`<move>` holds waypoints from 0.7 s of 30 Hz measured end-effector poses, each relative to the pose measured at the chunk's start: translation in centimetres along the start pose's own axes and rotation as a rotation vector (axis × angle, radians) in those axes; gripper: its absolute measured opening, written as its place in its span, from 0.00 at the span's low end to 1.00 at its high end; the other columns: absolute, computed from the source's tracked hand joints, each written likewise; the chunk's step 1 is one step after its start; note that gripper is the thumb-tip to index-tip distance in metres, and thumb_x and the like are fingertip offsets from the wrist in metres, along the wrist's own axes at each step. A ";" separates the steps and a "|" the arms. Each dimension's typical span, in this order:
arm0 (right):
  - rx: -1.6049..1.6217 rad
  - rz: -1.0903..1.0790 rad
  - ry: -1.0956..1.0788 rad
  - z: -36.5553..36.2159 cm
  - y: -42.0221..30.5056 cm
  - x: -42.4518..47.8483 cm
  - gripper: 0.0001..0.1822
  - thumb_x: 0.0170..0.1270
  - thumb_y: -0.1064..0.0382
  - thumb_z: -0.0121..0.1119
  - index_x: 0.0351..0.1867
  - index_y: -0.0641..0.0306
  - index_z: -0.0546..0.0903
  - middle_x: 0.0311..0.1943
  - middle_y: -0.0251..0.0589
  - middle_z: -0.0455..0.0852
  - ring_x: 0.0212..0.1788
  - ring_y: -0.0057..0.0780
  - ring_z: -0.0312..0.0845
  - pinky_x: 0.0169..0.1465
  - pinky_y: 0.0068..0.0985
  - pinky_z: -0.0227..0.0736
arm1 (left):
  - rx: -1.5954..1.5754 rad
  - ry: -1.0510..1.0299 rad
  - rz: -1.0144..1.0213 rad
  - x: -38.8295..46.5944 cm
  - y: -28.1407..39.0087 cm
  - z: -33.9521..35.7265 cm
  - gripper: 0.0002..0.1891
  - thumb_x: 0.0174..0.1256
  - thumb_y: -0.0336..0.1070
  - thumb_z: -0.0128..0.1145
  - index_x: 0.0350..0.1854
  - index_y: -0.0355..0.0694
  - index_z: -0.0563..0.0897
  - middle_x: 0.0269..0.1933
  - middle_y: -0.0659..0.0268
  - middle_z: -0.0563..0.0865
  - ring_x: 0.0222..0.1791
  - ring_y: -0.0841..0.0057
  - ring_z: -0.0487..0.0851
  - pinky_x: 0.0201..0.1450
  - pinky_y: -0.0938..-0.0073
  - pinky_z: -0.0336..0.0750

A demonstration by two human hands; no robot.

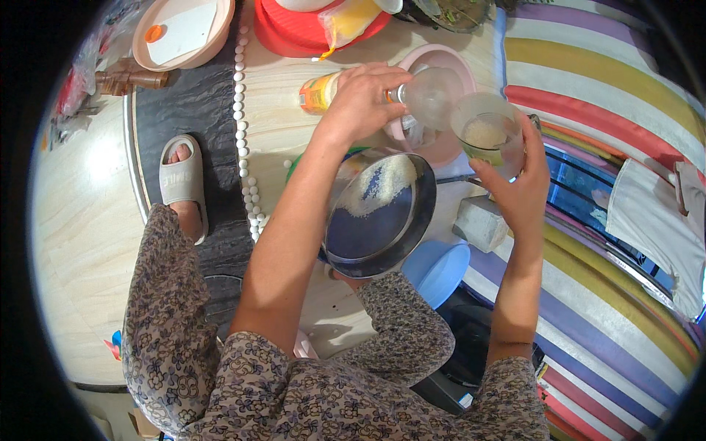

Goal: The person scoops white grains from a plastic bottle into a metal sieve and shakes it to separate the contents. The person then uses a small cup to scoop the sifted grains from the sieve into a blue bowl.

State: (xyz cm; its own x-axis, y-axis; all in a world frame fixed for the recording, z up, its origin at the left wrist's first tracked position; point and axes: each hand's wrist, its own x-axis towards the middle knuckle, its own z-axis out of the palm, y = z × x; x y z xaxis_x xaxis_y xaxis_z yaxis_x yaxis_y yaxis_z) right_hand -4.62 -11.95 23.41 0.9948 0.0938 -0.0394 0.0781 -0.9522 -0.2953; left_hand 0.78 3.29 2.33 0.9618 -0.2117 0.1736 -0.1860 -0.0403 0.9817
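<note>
My left hand [361, 99] grips the shiny, orange-ringed end of a translucent round piece [436, 96], which looks like a lid. Level with it, my right hand [521, 171] holds a clear cup [480, 124] with pale grains [484, 135] inside. The two pieces are close together; whether they touch I cannot tell. Below my hands sits a dark blue, metal-rimmed pan [369, 231]. White grains [380, 182], like rice, lie over its far side. A yellow and orange bottle or can [317, 95] is partly hidden behind my left hand.
A pink basin [466, 69] stands beyond the pan. To its right is a grey block [480, 223], with a blue bowl [438, 275] nearer me. Red tub [281, 36] and peach basin [223, 36] stand at the far side. White pebbles [240, 99] line a dark floor strip [182, 110].
</note>
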 end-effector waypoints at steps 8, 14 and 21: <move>-0.286 -0.167 -0.082 -1.4 -1.7 2.5 0.38 0.41 0.61 0.72 0.60 0.60 0.73 0.57 0.46 0.76 0.60 0.47 0.70 0.63 0.38 0.65 | -0.008 0.020 -0.003 -0.3 -0.2 0.1 0.24 0.48 0.37 0.68 0.52 0.44 0.83 0.55 0.62 0.83 0.61 0.62 0.74 0.67 0.58 0.59; -0.329 -0.205 -0.109 -1.5 -2.1 3.4 0.38 0.41 0.62 0.71 0.60 0.59 0.73 0.57 0.45 0.76 0.60 0.46 0.69 0.63 0.38 0.66 | -0.039 0.015 -0.006 -0.4 -0.7 0.2 0.24 0.48 0.37 0.68 0.52 0.43 0.83 0.54 0.61 0.83 0.61 0.62 0.74 0.68 0.58 0.57; -0.290 -0.205 -0.084 -1.2 -2.2 3.1 0.39 0.40 0.66 0.72 0.60 0.60 0.72 0.58 0.45 0.75 0.61 0.46 0.68 0.64 0.37 0.64 | -0.042 0.017 -0.045 -0.6 -0.3 0.1 0.23 0.49 0.37 0.68 0.52 0.44 0.83 0.55 0.62 0.83 0.63 0.65 0.73 0.69 0.56 0.55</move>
State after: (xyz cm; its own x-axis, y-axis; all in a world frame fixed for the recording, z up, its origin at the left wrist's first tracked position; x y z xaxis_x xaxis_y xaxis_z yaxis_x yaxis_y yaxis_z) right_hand -1.64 -9.90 25.13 0.9487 0.3034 -0.0889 0.3026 -0.9529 -0.0225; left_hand 0.21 3.35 1.92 0.9724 -0.1936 0.1302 -0.1342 -0.0078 0.9909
